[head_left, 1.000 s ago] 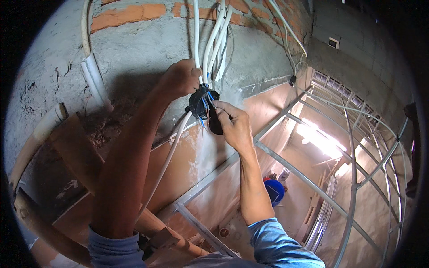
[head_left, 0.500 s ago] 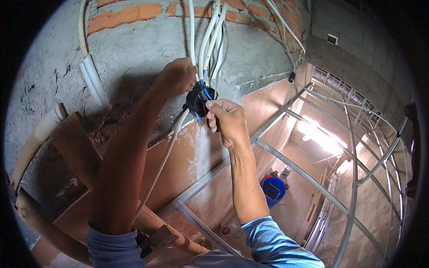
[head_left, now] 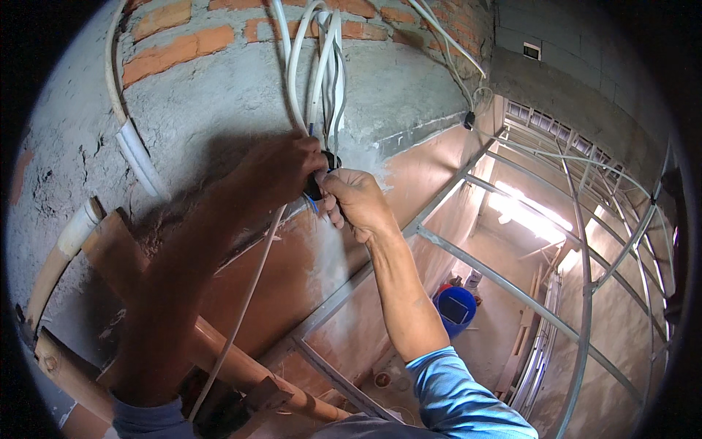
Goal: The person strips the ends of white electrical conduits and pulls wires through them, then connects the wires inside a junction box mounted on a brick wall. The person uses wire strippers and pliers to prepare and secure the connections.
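A small round black junction box, mostly hidden behind my fingers, sits against the wall. My left hand lies across its front with the fingers closed; what they pinch is hidden. From the right, my right hand meets it, thumb and fingers pressed together at the box's edge, their contents too small to make out. Blue wire ends stick out below the left hand. Several white cables come down from above to the box, and a thin pale cable runs down from it.
Wooden poles cross below my left arm. A metal frame spans the right side over a lower floor, where a blue bucket stands. White conduit runs down the rough grey wall at left.
My left hand has moved down from the cables above the box to its front, close to my right hand, and now covers most of it. The view has shifted slightly.
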Motion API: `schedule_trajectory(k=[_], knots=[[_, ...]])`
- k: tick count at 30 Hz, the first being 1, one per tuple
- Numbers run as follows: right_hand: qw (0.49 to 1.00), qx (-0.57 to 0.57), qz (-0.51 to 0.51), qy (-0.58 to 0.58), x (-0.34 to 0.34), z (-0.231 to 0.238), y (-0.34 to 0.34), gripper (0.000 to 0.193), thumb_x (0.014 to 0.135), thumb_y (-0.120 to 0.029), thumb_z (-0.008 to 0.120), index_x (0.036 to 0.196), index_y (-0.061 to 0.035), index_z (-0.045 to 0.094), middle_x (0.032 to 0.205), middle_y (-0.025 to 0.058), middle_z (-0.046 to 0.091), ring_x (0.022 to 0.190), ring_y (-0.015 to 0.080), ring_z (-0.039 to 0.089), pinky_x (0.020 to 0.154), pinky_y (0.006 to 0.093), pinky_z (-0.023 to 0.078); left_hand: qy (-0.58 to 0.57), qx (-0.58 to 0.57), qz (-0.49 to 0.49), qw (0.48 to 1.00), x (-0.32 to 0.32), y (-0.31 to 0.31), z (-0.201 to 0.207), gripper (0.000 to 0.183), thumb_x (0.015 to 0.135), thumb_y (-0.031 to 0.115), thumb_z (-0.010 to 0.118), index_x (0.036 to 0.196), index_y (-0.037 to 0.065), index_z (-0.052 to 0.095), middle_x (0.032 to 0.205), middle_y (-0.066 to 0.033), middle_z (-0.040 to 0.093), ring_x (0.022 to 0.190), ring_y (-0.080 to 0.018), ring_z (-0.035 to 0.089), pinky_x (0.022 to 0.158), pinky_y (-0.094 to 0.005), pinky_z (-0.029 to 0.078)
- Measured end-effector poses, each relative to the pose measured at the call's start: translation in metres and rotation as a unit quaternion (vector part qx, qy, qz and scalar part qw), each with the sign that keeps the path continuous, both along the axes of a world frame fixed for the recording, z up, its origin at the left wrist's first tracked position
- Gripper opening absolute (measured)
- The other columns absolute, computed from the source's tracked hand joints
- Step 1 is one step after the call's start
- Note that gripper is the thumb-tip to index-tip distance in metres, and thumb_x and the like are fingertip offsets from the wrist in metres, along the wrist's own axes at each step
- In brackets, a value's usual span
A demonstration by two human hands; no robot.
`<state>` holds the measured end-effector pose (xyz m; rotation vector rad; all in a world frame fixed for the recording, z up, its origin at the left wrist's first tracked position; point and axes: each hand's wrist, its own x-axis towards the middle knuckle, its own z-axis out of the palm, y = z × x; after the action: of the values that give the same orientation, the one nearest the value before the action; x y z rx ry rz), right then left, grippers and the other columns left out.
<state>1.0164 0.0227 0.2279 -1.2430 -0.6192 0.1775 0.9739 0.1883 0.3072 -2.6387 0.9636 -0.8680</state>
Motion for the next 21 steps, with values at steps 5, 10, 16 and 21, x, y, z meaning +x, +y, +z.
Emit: schedule_trajectory(k=[5,10,16,21], knots=[[0.999,0.028,-0.001,-0.017,-0.006,-0.004,0.005,0.017,0.095,-0.012,0.058,0.083,-0.0011,0.066,0.063,0.0047,0.061,0.047,0.011,0.055,0.04,0.0229,0.04,-0.016,0.123,-0.056,0.991,-0.005,0.011,0.003,0.009,0.083,0.006,0.063,0.091,0.008,0.068,0.097,-0.0072,0.064,0.1,-0.0283,0.066,0.083,-0.0431,0.056],[0.959,0.026,-0.203,-0.199,0.005,-0.012,0.004,0.017,0.093,-0.012,0.058,0.088,0.0005,0.069,0.079,0.0132,0.066,0.063,0.0257,0.063,0.056,0.0373,0.05,0.016,0.004,-0.022,1.0,-0.003,0.011,-0.002,0.008,0.086,0.008,0.062,0.092,0.007,0.066,0.093,-0.0113,0.065,0.087,-0.0299,0.066,0.08,-0.0397,0.057],[0.827,-0.178,-0.376,-0.377,0.035,-0.016,-0.006,0.014,0.087,-0.023,0.066,0.09,-0.0113,0.073,0.093,0.0146,0.062,0.089,0.0376,0.062,0.074,0.0468,0.051,0.031,-0.065,-0.094,0.993,-0.003,0.02,-0.002,0.013,0.088,0.008,0.065,0.101,0.004,0.066,0.096,-0.0122,0.067,0.09,-0.0326,0.067,0.078,-0.0406,0.055],[0.793,-0.142,-0.418,-0.42,0.06,-0.01,-0.01,0.017,0.088,-0.025,0.068,0.092,-0.0093,0.074,0.09,0.0118,0.063,0.087,0.0339,0.063,0.077,0.0444,0.051,0.099,-0.169,-0.041,0.98,-0.012,0.02,-0.004,0.016,0.088,0.005,0.066,0.103,0.002,0.066,0.099,-0.0146,0.067,0.088,-0.0338,0.068,0.076,-0.0412,0.056]])
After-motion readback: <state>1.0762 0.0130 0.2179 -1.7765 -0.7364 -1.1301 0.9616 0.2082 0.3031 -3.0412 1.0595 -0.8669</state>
